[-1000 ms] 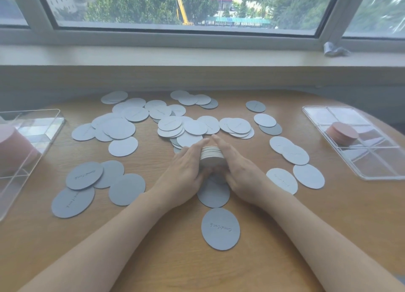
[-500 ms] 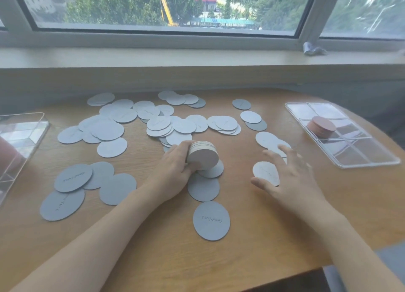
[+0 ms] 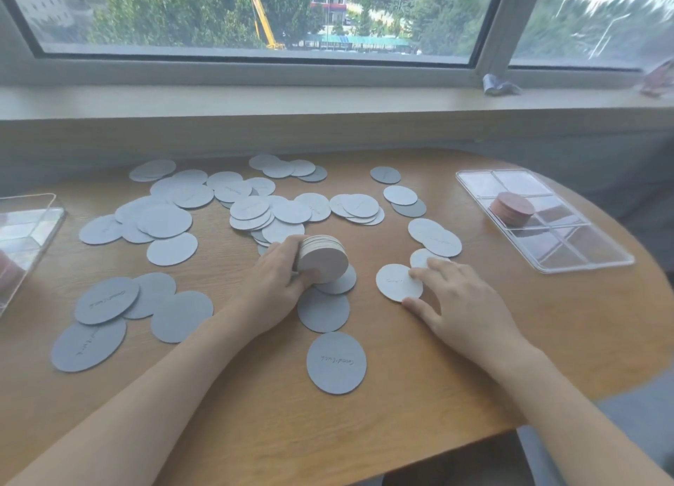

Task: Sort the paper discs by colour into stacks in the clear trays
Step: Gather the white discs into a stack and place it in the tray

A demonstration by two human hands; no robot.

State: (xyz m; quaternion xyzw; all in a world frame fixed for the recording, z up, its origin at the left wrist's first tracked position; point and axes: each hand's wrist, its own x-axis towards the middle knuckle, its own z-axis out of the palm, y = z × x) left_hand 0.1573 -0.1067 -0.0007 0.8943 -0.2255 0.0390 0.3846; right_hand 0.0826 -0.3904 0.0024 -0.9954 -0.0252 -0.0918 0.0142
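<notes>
Many grey and pale paper discs (image 3: 167,215) lie scattered over the round wooden table (image 3: 255,405). My left hand (image 3: 275,285) grips a thick stack of pale discs (image 3: 322,257), tilted on its edge at the table's middle. My right hand (image 3: 459,303) rests on the table with spread fingers, its fingertips touching a single pale disc (image 3: 397,282). A clear divided tray (image 3: 569,244) at the right holds a stack of pink discs (image 3: 512,208). A second clear tray (image 3: 25,237) stands at the left edge, something pink inside it.
A grey disc with writing (image 3: 336,362) lies near me between my arms. More grey discs (image 3: 102,310) sit at the front left. The window sill (image 3: 328,98) runs behind the table, with a crumpled wrapper (image 3: 498,84) on it.
My right hand has let go of the stack and moved right onto a single pale disc. My left hand alone now holds the stack, tilted. The view has shifted right.
</notes>
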